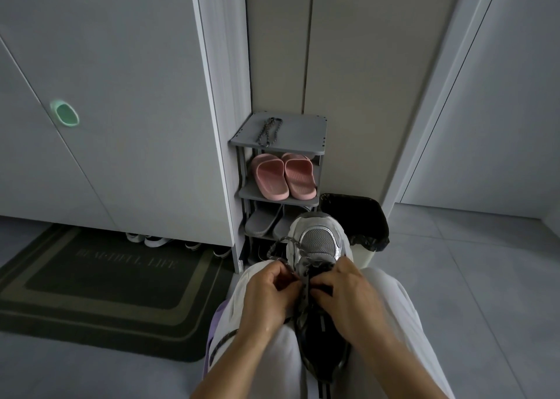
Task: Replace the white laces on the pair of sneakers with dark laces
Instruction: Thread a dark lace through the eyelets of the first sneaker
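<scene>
1. Tall grey cabinet (121, 95) on the left, door mat (91, 292) on the floor in front of it; neither part of the job.
2. Shoe rack (306, 132) straight ahead, pink slippers (283, 176) on its second shelf, black-lined bin (357, 220) just beside it on the right.
3. Sneaker (318, 241) resting on the lap between the thighs, toe pointing away, dark opening towards the body. No white lace visible on it.
4. Left hand (266, 295) at the left of the eyelet rows, fingers curled and pinching the dark lace (283, 242). Right hand (354, 295) opposite, fingers curled onto the sneaker's upper by the eyelets, seemingly steadying it.
5. Dark lace hanging in a slack loop off the toe's left side; apparently mid-threading, upper rows probably not yet done.
6. Spare lace (268, 132) lying on the rack's top shelf, well apart, presumably for the other shoe.
7. Likely trouble from here:
   - a skipped eyelet or twisted crossing, easy to miss in such dim light;
   - uneven ends from pulling harder on one side;
   - the slack loop snagging under a wrist;
   - the sneaker slipping off the lap with a loosened right-hand hold.
</scene>
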A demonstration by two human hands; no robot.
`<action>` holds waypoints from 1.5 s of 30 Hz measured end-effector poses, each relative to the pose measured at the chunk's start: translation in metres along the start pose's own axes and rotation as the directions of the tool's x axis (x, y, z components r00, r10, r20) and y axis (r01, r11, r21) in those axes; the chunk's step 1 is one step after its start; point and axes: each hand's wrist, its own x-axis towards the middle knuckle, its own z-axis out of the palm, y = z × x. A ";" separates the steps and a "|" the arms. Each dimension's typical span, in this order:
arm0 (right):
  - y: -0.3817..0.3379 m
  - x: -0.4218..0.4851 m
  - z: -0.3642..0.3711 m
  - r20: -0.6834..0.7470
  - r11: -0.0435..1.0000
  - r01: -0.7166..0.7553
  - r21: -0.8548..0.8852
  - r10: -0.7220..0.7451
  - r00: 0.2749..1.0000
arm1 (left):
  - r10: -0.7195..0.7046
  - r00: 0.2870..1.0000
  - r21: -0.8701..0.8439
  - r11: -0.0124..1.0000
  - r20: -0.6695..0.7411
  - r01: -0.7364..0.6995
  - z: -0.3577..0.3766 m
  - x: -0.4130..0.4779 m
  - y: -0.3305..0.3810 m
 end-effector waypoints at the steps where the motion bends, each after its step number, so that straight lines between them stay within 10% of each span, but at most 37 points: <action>1: 0.002 0.001 0.002 -0.001 1.000 0.000 0.017 0.000 1.000 | -0.011 1.000 -0.004 1.000 0.002 0.012 0.000 0.001 0.001; 10: 0.028 -0.015 -0.013 -0.073 0.920 -0.162 0.357 0.201 0.977 | -0.179 0.976 -0.464 0.859 0.122 0.216 -0.010 0.003 0.007; 13: 0.052 -0.020 -0.019 -0.087 0.670 -0.191 0.717 0.359 0.929 | -0.241 0.964 -0.596 0.759 0.116 0.261 -0.014 0.006 0.010; 16: 0.088 -0.021 -0.045 -0.051 0.321 -0.142 0.936 0.523 0.851 | -0.220 0.975 -0.423 0.881 0.033 0.213 -0.021 0.006 0.009; 20: 0.127 -0.021 -0.064 -0.065 0.164 -0.057 0.985 0.648 0.759 | -0.005 0.999 0.101 0.995 0.034 0.002 -0.023 -0.001 0.003; 22: 0.136 -0.022 -0.061 -0.085 0.246 -0.120 0.962 0.685 0.724 | 0.062 0.996 0.153 0.986 0.070 -0.072 -0.023 -0.005 0.000; 26: 0.125 -0.013 -0.035 -0.227 0.826 -0.424 0.371 0.524 0.821 | 0.134 0.984 0.131 0.980 0.121 -0.150 -0.017 -0.003 0.004; 29: 0.087 -0.009 -0.009 -0.360 0.996 -0.069 0.051 0.082 0.929 | 0.218 0.965 0.229 0.941 0.146 -0.248 -0.008 -0.002 0.010; 32: 0.044 -0.008 -0.008 -0.221 0.992 0.109 -0.070 -0.122 0.968 | 0.205 0.967 0.239 0.942 0.149 -0.236 -0.007 -0.001 0.010; 38: 0.049 -0.017 -0.013 0.006 0.952 -0.020 0.305 0.019 1.000 | 0.134 0.981 0.096 0.984 0.138 -0.148 -0.009 -0.003 0.009; 42: 0.078 -0.027 -0.043 -0.055 0.669 -0.161 0.726 0.290 0.955 | 0.176 0.975 0.139 0.971 0.137 -0.195 -0.004 -0.004 0.012; 45: 0.102 -0.030 -0.055 0.054 0.781 -0.287 0.555 0.311 0.949 | 0.215 0.971 0.242 0.942 0.099 -0.234 0.000 -0.004 0.008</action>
